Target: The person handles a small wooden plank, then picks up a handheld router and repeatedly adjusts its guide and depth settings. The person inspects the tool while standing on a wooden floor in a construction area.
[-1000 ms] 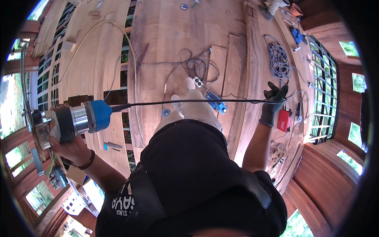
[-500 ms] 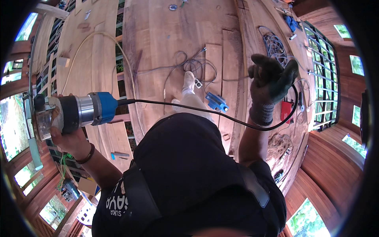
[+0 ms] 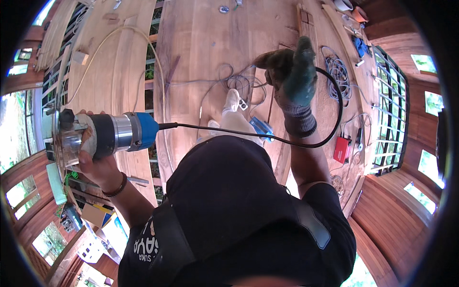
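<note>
Holds a cylindrical power tool [image 3: 123, 133] with a blue cap, a bright silver collar, a black-and-tan body and a clear plastic base sideways in the bare left hand [image 3: 99, 168], well off to the left of the body. Wraps that hand around the black-and-tan part, thumb on the near side and fingertips just peeping over the far side: clasped, not spread. Keeps that hold much as a second ago. Has meanwhile swung the right hand [image 3: 291, 81], gloved in dark grey-green knit, inward from out beside the small red box [image 3: 342, 149], and up closer to the head. Has so turned a nearly straight black power cord [image 3: 229, 131] into a wide, slack loop, running from the blue cap across the right forearm just below the glove's cuff, then curving up to the glove's edge. Probably means less pull on the tool. Shows gloved fingers parted, some pointing ahead, some left; cannot tell of any pinch on the cord there. Has a boxy blue tool [image 3: 260, 126] on the brown plank floor [image 3: 196, 52] near the legs, and a grey coiled cable [image 3: 337, 74] farther right.
</note>
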A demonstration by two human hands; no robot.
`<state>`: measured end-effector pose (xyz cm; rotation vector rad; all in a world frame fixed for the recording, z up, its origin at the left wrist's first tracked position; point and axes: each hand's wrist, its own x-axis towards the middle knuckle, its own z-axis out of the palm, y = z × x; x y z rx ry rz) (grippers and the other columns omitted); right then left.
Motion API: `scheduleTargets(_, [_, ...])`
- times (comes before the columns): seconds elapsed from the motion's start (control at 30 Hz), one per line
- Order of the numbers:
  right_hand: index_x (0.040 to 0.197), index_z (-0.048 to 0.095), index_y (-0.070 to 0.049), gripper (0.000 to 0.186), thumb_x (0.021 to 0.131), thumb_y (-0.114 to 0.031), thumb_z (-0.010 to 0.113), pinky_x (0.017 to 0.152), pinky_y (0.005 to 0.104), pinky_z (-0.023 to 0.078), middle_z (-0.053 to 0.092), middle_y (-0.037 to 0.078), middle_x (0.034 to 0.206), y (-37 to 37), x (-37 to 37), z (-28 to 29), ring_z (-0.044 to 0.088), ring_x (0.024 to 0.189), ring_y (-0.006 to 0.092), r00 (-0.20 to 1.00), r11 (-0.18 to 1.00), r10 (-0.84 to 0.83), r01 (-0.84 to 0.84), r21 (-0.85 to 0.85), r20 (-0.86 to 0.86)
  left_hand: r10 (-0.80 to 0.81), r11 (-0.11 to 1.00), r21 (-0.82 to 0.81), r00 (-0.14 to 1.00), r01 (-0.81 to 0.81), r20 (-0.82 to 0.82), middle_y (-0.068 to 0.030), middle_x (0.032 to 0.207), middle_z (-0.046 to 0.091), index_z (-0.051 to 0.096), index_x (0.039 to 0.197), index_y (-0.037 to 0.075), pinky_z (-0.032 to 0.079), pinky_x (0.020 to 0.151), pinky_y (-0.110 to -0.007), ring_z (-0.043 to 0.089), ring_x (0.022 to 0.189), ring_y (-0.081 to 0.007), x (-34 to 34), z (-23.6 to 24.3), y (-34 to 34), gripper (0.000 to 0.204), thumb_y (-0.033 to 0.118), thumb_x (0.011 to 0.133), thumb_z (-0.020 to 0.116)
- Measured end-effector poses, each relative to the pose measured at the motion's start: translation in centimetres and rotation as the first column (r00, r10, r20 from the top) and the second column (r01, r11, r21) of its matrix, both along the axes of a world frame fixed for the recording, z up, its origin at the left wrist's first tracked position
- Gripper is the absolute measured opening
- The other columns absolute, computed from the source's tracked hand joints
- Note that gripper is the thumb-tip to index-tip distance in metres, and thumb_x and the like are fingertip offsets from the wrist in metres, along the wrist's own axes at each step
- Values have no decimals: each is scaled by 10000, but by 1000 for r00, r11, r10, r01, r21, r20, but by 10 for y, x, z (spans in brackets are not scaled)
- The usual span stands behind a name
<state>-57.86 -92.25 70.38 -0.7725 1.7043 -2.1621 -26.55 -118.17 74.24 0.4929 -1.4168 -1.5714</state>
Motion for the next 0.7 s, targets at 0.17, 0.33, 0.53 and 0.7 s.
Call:
scheduleTargets(0.17, [811, 676, -43, 612, 1120, -453, 342, 614, 304, 499, 689, 99, 714, -16, 13, -14, 562, 567, 113, 972, 1000, 11, -16, 21, 235, -11, 1000, -16, 1000, 11, 9, -196, 1422, 511, 355, 1505, -6, 423, 1153, -565, 525, 1334, -331, 7, -9, -4, 992, 529, 792, 789])
scheduleTargets(0.33, [817, 657, -50, 644, 1133, -432, 247, 620, 271, 500, 717, 89, 772, -11, 23, -4, 562, 578, 106, 993, 998, 39, -34, 47, -110, -21, 1000, 2, 999, 21, 34, -202, 1439, 507, 357, 1508, 1, 403, 1166, -584, 513, 1356, -339, 13, -11, -7, 986, 555, 803, 767])
scheduleTargets(0.53, [836, 564, -42, 578, 1105, -497, 332, 588, 320, 514, 535, 62, 621, -39, 41, 11, 557, 556, 153, 998, 990, 65, -64, 122, 0, -66, 997, 45, 997, 67, -38, -191, 1397, 524, 354, 1516, 16, 443, 1137, -550, 545, 1305, -329, 8, -11, -5, 959, 458, 792, 802])
scheduleTargets(0.7, [739, 593, -54, 596, 1109, -452, 350, 620, 341, 516, 553, 60, 638, -39, 48, 28, 517, 544, 167, 962, 995, 83, -66, 73, -262, 0, 999, 41, 1000, 1, -22, -193, 1406, 529, 348, 1518, 3, 478, 1105, -538, 564, 1285, -337, 13, -16, -6, 993, 476, 777, 809])
